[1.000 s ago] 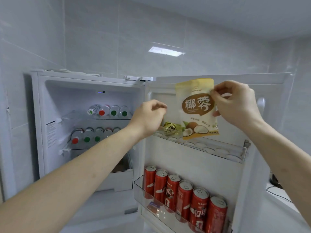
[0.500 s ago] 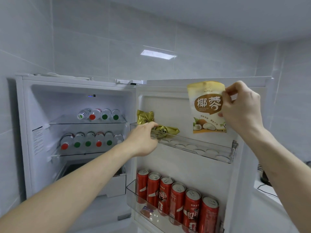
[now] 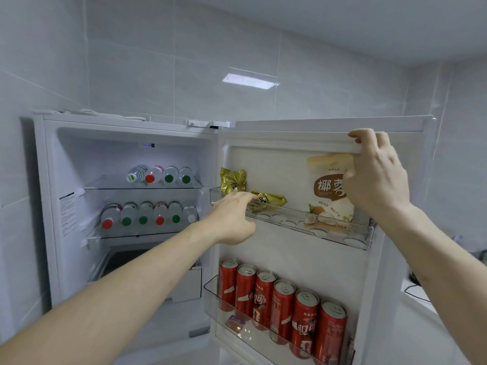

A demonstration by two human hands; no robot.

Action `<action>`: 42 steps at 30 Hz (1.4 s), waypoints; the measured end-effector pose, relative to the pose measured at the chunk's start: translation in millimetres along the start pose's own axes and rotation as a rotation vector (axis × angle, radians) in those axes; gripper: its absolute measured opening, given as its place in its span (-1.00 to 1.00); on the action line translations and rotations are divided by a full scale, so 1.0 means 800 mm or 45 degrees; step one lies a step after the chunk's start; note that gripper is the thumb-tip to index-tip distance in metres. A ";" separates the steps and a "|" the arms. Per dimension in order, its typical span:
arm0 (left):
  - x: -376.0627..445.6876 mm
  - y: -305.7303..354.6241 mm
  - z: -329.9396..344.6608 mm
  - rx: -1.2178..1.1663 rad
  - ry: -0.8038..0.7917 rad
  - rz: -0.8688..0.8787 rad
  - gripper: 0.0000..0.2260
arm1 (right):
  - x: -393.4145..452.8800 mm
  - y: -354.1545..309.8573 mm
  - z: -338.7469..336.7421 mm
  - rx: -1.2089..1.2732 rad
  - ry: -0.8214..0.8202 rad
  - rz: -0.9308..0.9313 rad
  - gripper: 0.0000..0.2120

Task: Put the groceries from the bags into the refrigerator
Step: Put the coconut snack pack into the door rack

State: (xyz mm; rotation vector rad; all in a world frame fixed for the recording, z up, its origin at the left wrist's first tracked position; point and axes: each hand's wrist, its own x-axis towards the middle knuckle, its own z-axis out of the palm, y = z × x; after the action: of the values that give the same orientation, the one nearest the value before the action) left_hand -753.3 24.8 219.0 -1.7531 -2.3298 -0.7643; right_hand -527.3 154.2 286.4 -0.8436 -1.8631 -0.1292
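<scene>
The white refrigerator (image 3: 131, 133) stands open, its door swung right. A yellow coconut snack pouch (image 3: 326, 191) stands at the right end of the clear upper door shelf (image 3: 342, 230), and my right hand (image 3: 376, 175) grips its top right corner. Two small gold snack packets sit at the shelf's left end: one upright (image 3: 233, 180), one lying flat (image 3: 271, 198). My left hand (image 3: 234, 217) rests on the shelf rim with its fingertips on the flat packet; whether it grips the packet is unclear.
Several red soda cans (image 3: 282, 301) fill the lower door shelf. Capped water bottles (image 3: 158, 175) lie on two glass shelves inside, above a drawer (image 3: 184, 285). Grey tiled walls surround the refrigerator, and a white counter (image 3: 421, 304) lies to the right.
My right hand has lowered the coconut pouch into the right end of the upper door shelf. My left hand has stayed at the gold packets on the shelf's left end.
</scene>
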 end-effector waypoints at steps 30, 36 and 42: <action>-0.522 -0.199 0.016 0.231 0.364 -1.158 -0.43 | -0.338 -0.323 0.249 1.034 -1.799 -1.063 -0.49; -0.575 -0.157 0.059 0.282 0.530 -1.629 -0.49 | -0.382 -0.390 0.302 1.233 -2.031 -1.466 -0.49; -0.604 -0.064 0.102 0.377 0.607 -2.069 -0.47 | -0.432 -0.425 0.300 1.403 -2.127 -1.865 -0.48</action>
State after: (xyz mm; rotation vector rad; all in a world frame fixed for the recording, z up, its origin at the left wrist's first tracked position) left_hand -630.8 -364.3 -56.8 0.6955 -2.7785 -0.6869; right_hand -843.3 -161.5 -19.2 1.8343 -2.9220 0.8842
